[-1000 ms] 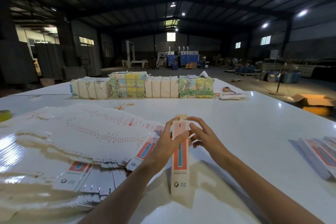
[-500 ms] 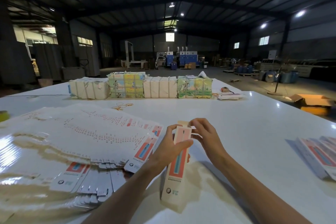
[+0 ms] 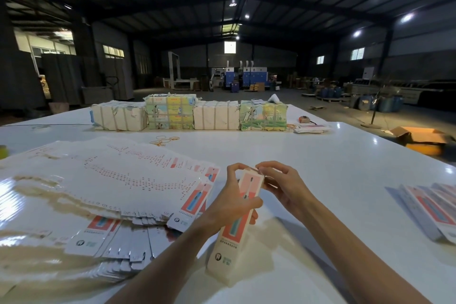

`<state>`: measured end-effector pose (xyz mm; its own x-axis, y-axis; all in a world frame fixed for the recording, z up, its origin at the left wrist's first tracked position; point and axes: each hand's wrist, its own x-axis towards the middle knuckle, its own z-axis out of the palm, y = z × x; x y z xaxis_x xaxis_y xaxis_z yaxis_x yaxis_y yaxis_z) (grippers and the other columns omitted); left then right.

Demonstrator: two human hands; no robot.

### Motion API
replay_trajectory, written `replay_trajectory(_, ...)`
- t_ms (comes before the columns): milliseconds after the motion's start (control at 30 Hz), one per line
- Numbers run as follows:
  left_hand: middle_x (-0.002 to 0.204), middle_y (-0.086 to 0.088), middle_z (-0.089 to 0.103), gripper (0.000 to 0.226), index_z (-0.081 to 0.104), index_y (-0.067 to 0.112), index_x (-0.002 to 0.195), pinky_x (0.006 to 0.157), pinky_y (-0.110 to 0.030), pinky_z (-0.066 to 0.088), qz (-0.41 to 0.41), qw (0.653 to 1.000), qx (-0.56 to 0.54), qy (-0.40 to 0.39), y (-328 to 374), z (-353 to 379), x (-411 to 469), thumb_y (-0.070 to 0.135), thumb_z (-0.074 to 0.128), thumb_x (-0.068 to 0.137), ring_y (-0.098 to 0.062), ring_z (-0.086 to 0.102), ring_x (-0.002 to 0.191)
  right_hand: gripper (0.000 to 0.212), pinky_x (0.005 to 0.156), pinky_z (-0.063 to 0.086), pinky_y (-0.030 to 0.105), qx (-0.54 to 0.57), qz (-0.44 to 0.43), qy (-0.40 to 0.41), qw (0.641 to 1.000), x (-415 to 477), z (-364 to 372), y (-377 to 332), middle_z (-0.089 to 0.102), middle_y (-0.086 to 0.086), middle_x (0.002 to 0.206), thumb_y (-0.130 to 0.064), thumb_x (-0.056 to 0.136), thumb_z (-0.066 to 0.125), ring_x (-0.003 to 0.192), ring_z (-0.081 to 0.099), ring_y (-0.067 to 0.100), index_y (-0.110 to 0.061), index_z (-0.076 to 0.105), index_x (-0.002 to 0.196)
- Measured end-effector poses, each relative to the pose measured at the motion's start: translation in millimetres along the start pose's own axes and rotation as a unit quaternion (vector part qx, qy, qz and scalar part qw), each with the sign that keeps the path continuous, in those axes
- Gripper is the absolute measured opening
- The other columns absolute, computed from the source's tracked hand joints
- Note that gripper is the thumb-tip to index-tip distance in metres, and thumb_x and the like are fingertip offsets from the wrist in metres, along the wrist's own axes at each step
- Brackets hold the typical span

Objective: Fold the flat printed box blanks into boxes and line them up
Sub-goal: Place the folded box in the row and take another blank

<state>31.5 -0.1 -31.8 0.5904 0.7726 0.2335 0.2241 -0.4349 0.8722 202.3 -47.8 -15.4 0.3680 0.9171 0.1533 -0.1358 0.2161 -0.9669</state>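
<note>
Box point(image 3: 237, 229) long and narrow, red-and-white print, held tilted over the table point(image 3: 308, 160) in front of the person, lower end down at the table surface, top end up and away. Left grip point(image 3: 232, 202) wraps the box's upper half, fingers curled round it, fingertips up at the top edge. Right grip point(image 3: 283, 185) pinches the flap at the box's top end, fingers curled. Just left of the box: fanned stack of flat blanks point(image 3: 111, 180), same print, spread across the table's left side. Far right edge: row of finished boxes point(image 3: 429, 207) lying side by side, well apart from the hands. Far side of the table: four wrapped bundles point(image 3: 190, 115) in a line, rubber bands point(image 3: 164, 140) loose in front of them. Warehouse floor beyond, open carton point(image 3: 424, 139) on it at right.
</note>
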Motion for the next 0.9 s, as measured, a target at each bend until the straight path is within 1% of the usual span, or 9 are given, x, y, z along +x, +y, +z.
replay_trajectory(100,0.099,0.009,0.062,0.081,0.016,0.054,0.119,0.045,-0.014,0.051,0.007,0.999,0.034,0.003,3.3,0.0,0.3,0.028,0.084,0.085,0.003,0.074,0.069,0.015,0.074,0.061,0.030,0.008,0.005,-0.005,1.000,0.6,-1.9,-4.2,0.078,0.018,0.104,-0.005,0.099,0.068,0.094,0.077,0.028,-0.004,0.082,0.094)
replay_trajectory(200,0.097,0.013,0.060,0.085,0.013,0.059,0.116,0.044,-0.013,0.050,0.022,0.998,0.058,0.001,5.6,-1.2,0.6,0.030,0.085,0.081,0.006,0.072,0.068,0.012,0.073,0.062,0.029,0.040,0.027,-0.004,0.999,1.5,-1.3,-7.2,0.079,0.017,0.106,-0.006,0.096,0.072,0.092,0.077,0.025,-0.004,0.084,0.094)
replay_trajectory(300,0.097,0.010,0.062,0.085,0.015,0.061,0.117,0.045,-0.016,0.053,0.030,0.998,0.048,-0.006,5.3,-4.3,1.9,0.030,0.084,0.079,-0.003,0.075,0.066,0.010,0.076,0.064,0.031,0.104,0.062,-0.002,0.993,0.2,0.2,-5.3,0.079,0.016,0.110,-0.012,0.090,0.080,0.092,0.079,0.022,-0.004,0.084,0.095)
replay_trajectory(367,0.100,0.006,0.065,0.078,0.021,0.059,0.118,0.048,-0.018,0.055,0.032,0.999,0.015,-0.008,4.7,-5.4,2.1,0.029,0.084,0.082,-0.011,0.077,0.066,0.015,0.080,0.064,0.033,0.144,0.082,-0.011,0.986,-1.5,1.7,-2.6,0.079,0.016,0.112,-0.014,0.087,0.083,0.099,0.079,0.025,-0.003,0.084,0.097)
replay_trajectory(433,0.102,0.002,0.066,0.073,0.027,0.064,0.114,0.050,-0.020,0.057,0.034,0.999,-0.012,-0.004,4.1,-5.4,0.6,0.029,0.082,0.082,-0.014,0.078,0.068,0.019,0.084,0.064,0.034,0.169,0.086,-0.030,0.981,-3.0,4.8,-0.2,0.079,0.015,0.112,-0.016,0.086,0.084,0.105,0.077,0.028,-0.002,0.083,0.100)
replay_trajectory(533,0.100,-0.001,0.067,0.080,0.025,0.072,0.113,0.051,-0.021,0.058,0.042,0.999,-0.029,0.009,3.0,-3.9,-1.3,0.026,0.082,0.081,-0.017,0.078,0.068,0.020,0.086,0.062,0.033,0.132,0.050,-0.043,0.989,-3.7,7.3,0.3,0.078,0.015,0.110,-0.017,0.088,0.083,0.102,0.075,0.025,-0.003,0.083,0.102)
replay_trajectory(600,0.100,-0.002,0.066,0.082,0.023,0.071,0.112,0.050,-0.020,0.057,0.045,0.999,-0.021,0.018,3.0,-2.1,-1.5,0.026,0.083,0.081,-0.016,0.078,0.067,0.013,0.083,0.062,0.032,0.097,0.027,-0.035,0.994,-3.6,6.3,0.3,0.078,0.015,0.109,-0.013,0.092,0.078,0.096,0.076,0.023,-0.005,0.083,0.101)
replay_trajectory(767,0.103,-0.001,0.066,0.081,0.021,0.057,0.119,0.053,-0.025,0.060,0.042,0.998,-0.016,0.033,2.2,4.1,-0.4,0.029,0.083,0.075,-0.020,0.077,0.064,0.010,0.076,0.060,0.026,0.063,-0.009,-0.044,0.997,-3.4,2.7,-1.0,0.079,0.017,0.108,-0.005,0.093,0.073,0.092,0.077,0.021,-0.004,0.082,0.096)
replay_trajectory(900,0.100,0.000,0.067,0.092,0.016,0.065,0.122,0.051,-0.022,0.058,0.071,0.997,-0.014,0.035,1.9,3.1,-0.6,0.023,0.086,0.079,-0.019,0.077,0.063,0.013,0.077,0.060,0.026,0.027,-0.014,-0.041,0.999,-3.8,-0.5,-4.2,0.078,0.021,0.107,-0.006,0.094,0.069,0.096,0.078,0.022,-0.002,0.081,0.092)
